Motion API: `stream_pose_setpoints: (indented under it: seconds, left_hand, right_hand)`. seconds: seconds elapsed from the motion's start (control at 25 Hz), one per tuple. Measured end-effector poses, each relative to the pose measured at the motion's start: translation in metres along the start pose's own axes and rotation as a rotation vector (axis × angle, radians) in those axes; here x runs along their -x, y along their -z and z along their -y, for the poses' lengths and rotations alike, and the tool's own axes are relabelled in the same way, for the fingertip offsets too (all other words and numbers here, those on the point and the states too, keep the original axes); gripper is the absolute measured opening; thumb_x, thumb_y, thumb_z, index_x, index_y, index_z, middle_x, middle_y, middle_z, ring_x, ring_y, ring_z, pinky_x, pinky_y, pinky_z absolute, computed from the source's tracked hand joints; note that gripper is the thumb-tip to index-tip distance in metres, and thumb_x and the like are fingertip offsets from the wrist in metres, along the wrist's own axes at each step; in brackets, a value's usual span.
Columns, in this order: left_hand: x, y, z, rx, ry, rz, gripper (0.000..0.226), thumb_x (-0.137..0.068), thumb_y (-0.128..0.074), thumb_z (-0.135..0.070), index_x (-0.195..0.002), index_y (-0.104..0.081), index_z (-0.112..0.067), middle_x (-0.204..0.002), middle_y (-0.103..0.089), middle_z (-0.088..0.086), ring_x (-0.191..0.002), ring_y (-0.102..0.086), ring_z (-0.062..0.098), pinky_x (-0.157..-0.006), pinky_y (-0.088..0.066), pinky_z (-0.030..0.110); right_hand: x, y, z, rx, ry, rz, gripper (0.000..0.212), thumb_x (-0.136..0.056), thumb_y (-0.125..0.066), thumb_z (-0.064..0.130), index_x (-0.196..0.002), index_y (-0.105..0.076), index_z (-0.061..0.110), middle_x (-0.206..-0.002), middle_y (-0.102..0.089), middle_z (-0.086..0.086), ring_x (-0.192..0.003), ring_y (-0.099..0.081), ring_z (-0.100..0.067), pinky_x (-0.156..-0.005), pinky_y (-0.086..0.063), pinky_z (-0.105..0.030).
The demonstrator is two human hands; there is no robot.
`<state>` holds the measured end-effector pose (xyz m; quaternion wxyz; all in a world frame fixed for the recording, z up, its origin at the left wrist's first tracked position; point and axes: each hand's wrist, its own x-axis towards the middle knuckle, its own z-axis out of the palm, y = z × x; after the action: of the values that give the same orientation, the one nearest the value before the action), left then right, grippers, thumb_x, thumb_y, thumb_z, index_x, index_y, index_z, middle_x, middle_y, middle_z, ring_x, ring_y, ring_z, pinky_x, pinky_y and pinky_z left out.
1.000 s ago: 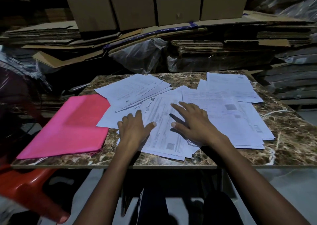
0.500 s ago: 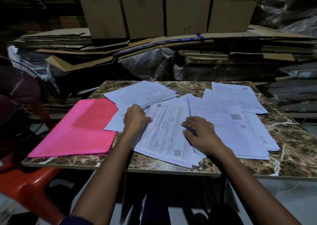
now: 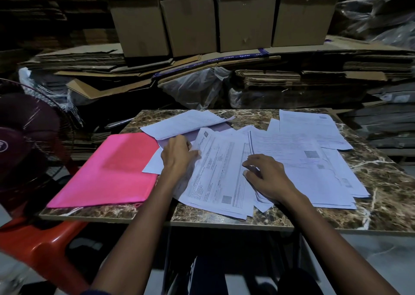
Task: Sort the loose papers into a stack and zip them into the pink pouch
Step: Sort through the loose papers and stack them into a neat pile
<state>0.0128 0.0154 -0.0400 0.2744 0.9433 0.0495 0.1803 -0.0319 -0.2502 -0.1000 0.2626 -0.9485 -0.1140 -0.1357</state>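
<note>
Many loose papers (image 3: 224, 171) lie fanned across the worktop (image 3: 381, 182) beside the flat pink pouch (image 3: 107, 171); gathering is under way; left hand (image 3: 177, 157) pinches sheets, right hand (image 3: 267, 175) rests relaxed on others; next, squaring edges needs both.

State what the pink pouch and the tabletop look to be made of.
Pink pouch: probably thin plastic or coated fabric, smooth with a soft sheen and shallow creases. Tabletop: brown marble-patterned slab with pale veins and a dull gloss; real stone or printed laminate cannot be told.
</note>
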Motion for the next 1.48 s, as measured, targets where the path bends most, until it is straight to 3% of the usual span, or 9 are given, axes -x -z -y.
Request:
stream_pose_setpoints:
  seconds: [0.48, 0.76, 0.96, 1.08, 1.2, 1.24, 1.28, 1.4, 1.48]
  left_hand:
    - [0.021, 0.003, -0.001, -0.296, -0.261, -0.185, 0.026, -0.091, -0.055, -0.003, -0.067, -0.053, -0.010, -0.064, -0.051, 0.007, -0.060, -0.052, 0.031, -0.053, -0.025, 0.033]
    - [0.034, 0.016, -0.002, 0.317, -0.337, -0.295, 0.019, -0.097, -0.065, -0.020, -0.092, -0.079, -0.009, -0.078, -0.076, 0.001, -0.069, -0.069, 0.015, -0.060, -0.053, 0.032]
    - [0.024, 0.031, -0.007, 0.651, -0.108, -0.213, 0.023, -0.093, -0.069, -0.022, -0.079, -0.076, -0.005, -0.074, -0.074, -0.002, -0.069, -0.068, 0.013, -0.064, -0.055, 0.035]
    - [0.012, 0.029, 0.005, 0.690, -0.031, -0.105, 0.034, -0.093, -0.068, -0.027, -0.070, -0.070, -0.002, -0.062, -0.068, 0.007, -0.056, -0.057, 0.013, -0.056, -0.051, 0.041]
    - [0.009, 0.023, 0.013, 0.647, 0.049, -0.063, 0.058, -0.100, -0.059, -0.038, -0.055, -0.041, -0.005, -0.049, -0.036, 0.002, -0.046, -0.032, 0.013, -0.052, -0.026, 0.028]
    - [0.009, 0.020, 0.017, 0.546, 0.074, -0.071, 0.061, -0.102, -0.053, -0.043, -0.054, -0.036, -0.009, -0.049, -0.034, 0.002, -0.046, -0.031, 0.015, -0.052, -0.022, 0.029]
    - [0.010, 0.016, 0.021, 0.435, 0.089, -0.073, 0.063, -0.103, -0.048, -0.049, -0.054, -0.039, -0.009, -0.050, -0.041, 0.005, -0.047, -0.038, 0.018, -0.052, -0.025, 0.030]
    - [0.020, 0.001, 0.029, 0.147, 0.087, -0.037, 0.062, -0.095, -0.045, -0.067, -0.084, -0.071, -0.012, -0.086, -0.073, 0.011, -0.085, -0.066, 0.033, -0.069, -0.046, 0.038]
    - [0.025, 0.002, 0.024, 0.091, 0.121, 0.047, 0.068, -0.094, -0.042, -0.072, -0.109, -0.071, -0.012, -0.111, -0.071, 0.014, -0.106, -0.063, 0.038, -0.079, -0.048, 0.040]
  right_hand:
    - [0.004, 0.006, 0.008, -0.019, -0.015, 0.002, 0.040, -0.097, -0.052, 0.051, -0.126, -0.066, 0.028, -0.136, -0.062, 0.007, -0.129, -0.052, -0.021, -0.104, -0.037, -0.045]
    - [0.009, 0.020, 0.024, -0.583, -0.226, -0.154, 0.062, -0.095, -0.064, 0.047, -0.149, -0.042, 0.027, -0.140, -0.055, 0.006, -0.129, -0.049, -0.012, -0.106, -0.041, -0.035]
    - [-0.001, 0.032, 0.029, -0.622, -0.260, -0.091, 0.050, -0.090, -0.067, 0.057, -0.132, -0.062, 0.031, -0.117, -0.071, 0.014, -0.110, -0.065, -0.006, -0.095, -0.053, -0.040]
    - [-0.011, 0.029, 0.029, -0.682, -0.232, -0.080, 0.042, -0.089, -0.068, 0.053, -0.102, -0.076, 0.015, -0.099, -0.076, -0.008, -0.094, -0.073, -0.025, -0.091, -0.057, -0.055]
    - [-0.018, 0.029, 0.034, -0.847, -0.240, -0.154, 0.045, -0.093, -0.069, 0.039, -0.095, -0.065, -0.006, -0.097, -0.058, -0.044, -0.083, -0.063, -0.057, -0.091, -0.053, -0.062]
    - [-0.022, 0.034, 0.034, -0.844, -0.262, -0.203, 0.044, -0.094, -0.068, 0.035, -0.094, -0.064, -0.009, -0.097, -0.056, -0.047, -0.079, -0.059, -0.060, -0.074, -0.054, -0.047]
    - [-0.024, 0.041, 0.035, -0.813, -0.295, -0.256, 0.037, -0.096, -0.066, 0.030, -0.092, -0.066, -0.007, -0.097, -0.060, -0.045, -0.075, -0.059, -0.058, -0.063, -0.041, -0.040]
    - [-0.029, 0.063, 0.023, -0.762, -0.416, -0.324, 0.015, -0.099, -0.064, 0.018, -0.094, -0.072, 0.006, -0.099, -0.075, -0.023, -0.073, -0.072, -0.032, -0.065, -0.061, -0.033]
    - [-0.025, 0.064, 0.013, -0.802, -0.470, -0.256, 0.014, -0.099, -0.064, 0.017, -0.095, -0.072, 0.006, -0.102, -0.076, -0.017, -0.076, -0.074, -0.021, -0.067, -0.060, -0.030]
